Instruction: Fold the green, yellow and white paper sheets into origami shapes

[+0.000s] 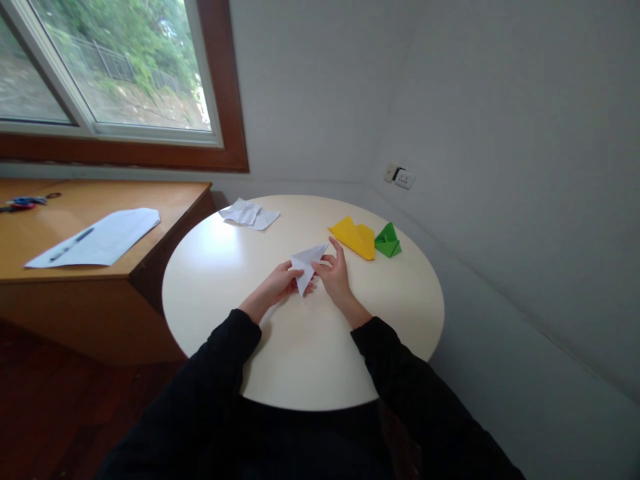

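Between my two hands, just above the round table, is a small piece of folded white paper [307, 261] with pointed corners, one of them aimed down toward me. My left hand [281, 281] grips its left side, thumb on top and fingers underneath. On the other side, my right hand [335, 270] pinches the paper's right edge with the thumb, while its index finger is raised near the upper right tip. Beyond my right hand lie a folded yellow paper [353, 238] and a smaller folded green paper [387, 241].
Crumpled white sheets [250, 215] rest at the far left of the round white table [215, 293]. A wooden desk [165, 193] on the left bears a white sheet [113, 233] with a pen [71, 245], plus scissors [25, 203]. Walls stand behind and to the right.
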Demonstrator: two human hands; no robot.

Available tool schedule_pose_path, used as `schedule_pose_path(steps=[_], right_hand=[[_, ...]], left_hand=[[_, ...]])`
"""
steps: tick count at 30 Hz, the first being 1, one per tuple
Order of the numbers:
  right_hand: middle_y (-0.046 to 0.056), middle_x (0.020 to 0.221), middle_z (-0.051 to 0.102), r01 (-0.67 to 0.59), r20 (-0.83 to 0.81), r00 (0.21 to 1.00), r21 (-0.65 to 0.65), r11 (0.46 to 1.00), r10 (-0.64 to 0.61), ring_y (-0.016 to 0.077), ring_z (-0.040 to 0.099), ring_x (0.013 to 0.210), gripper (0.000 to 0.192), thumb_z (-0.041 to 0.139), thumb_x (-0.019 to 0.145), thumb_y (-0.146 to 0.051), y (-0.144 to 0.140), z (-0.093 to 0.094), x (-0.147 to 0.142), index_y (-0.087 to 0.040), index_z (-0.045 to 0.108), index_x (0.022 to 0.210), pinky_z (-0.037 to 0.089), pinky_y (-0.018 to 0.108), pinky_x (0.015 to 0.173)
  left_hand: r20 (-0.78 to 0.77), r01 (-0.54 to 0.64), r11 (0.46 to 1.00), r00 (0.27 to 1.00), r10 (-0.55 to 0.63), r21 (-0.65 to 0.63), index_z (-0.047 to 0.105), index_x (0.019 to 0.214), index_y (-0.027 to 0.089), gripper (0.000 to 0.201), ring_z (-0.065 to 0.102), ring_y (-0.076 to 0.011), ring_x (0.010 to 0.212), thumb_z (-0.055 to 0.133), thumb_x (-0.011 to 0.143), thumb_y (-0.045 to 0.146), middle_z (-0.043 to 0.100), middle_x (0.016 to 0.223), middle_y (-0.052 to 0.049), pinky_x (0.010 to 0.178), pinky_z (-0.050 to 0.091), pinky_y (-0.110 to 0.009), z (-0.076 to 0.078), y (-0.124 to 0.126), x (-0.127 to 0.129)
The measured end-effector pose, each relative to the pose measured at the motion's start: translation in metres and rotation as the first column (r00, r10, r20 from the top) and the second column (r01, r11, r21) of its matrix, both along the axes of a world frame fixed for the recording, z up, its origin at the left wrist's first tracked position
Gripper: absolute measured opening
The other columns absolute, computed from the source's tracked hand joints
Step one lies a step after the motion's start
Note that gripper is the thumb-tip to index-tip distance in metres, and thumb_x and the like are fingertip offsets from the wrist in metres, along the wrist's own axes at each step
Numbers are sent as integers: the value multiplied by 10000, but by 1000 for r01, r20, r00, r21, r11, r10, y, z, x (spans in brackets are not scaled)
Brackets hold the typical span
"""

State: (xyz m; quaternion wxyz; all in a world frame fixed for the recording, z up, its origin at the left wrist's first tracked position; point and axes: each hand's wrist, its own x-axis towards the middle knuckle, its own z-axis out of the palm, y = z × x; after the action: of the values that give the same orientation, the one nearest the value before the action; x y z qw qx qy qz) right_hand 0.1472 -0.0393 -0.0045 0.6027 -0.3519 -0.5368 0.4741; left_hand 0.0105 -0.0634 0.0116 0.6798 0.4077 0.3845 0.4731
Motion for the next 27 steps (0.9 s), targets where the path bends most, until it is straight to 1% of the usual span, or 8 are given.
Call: schedule_pose_path(steps=[4,7,10,12,14,17,22,27], right_hand=[[35,1060,503,-91,7,996,54,994,91,181,593,884,900,734,610,-270,2,4,5,-331,218,1345,510,379,801],[86,1246,423,-123,114,987,65,990,115,220,505,1072,978,758,582,-285,5,6,11,-349,176,1365,485,404,856],[131,1372,317,-95,279,958,91,991,67,272,353,1248,996,742,592,-288,6,6,16,-323,145,1388,462,424,882],[135,1427,255,-73,398,917,173,982,-2,293,282,1303,986,722,618,-295,5,6,19,-318,125,1402,442,446,902],[118,1462,215,-87,529,844,290,953,-84,295,246,1328,976,711,648,-312,3,7,22,-326,103,1412,390,471,957],[106,1486,175,-133,694,680,433,892,-235,291,150,1371,936,700,691,-332,0,8,26,-313,113,1421,258,492,1056],[81,1513,91,-184,754,455,600,779,-474,340,-3,1387,757,679,734,-382,-5,18,30,-323,297,1385,163,555,1068],[66,1494,243,-419,781,263,621,662,-566,332,105,1381,578,663,766,-381,-11,33,27,-338,446,1300,44,617,1053]], left_hand=[[-17,-47,999,999,47,7,551,906,109,152,605,-139,529,511,767,60,633,702,-64,506,522,-265,3,3,-6],[-54,-69,998,996,69,5,564,884,104,131,568,-112,474,509,769,71,616,655,-46,443,473,-215,6,4,-9],[-100,-69,998,993,69,8,583,854,99,104,543,-99,442,515,775,95,610,621,-42,413,438,-194,6,5,-10],[-133,-57,998,989,59,16,598,840,98,95,539,-98,437,530,776,117,617,616,-47,414,434,-194,5,5,-12],[-168,-40,999,985,45,31,616,846,101,105,553,-104,453,549,777,142,629,623,-52,434,447,-198,4,6,-13],[-215,-14,998,976,26,57,638,897,112,150,589,-121,500,568,779,170,656,671,-59,488,482,-218,1,7,-15],[-265,-15,998,964,33,69,633,927,110,179,625,-167,523,588,777,196,683,710,-87,524,513,-276,-2,10,-17],[-261,-14,998,965,29,57,641,839,108,129,652,-195,614,583,793,214,683,730,-100,592,530,-311,-4,11,-19]])
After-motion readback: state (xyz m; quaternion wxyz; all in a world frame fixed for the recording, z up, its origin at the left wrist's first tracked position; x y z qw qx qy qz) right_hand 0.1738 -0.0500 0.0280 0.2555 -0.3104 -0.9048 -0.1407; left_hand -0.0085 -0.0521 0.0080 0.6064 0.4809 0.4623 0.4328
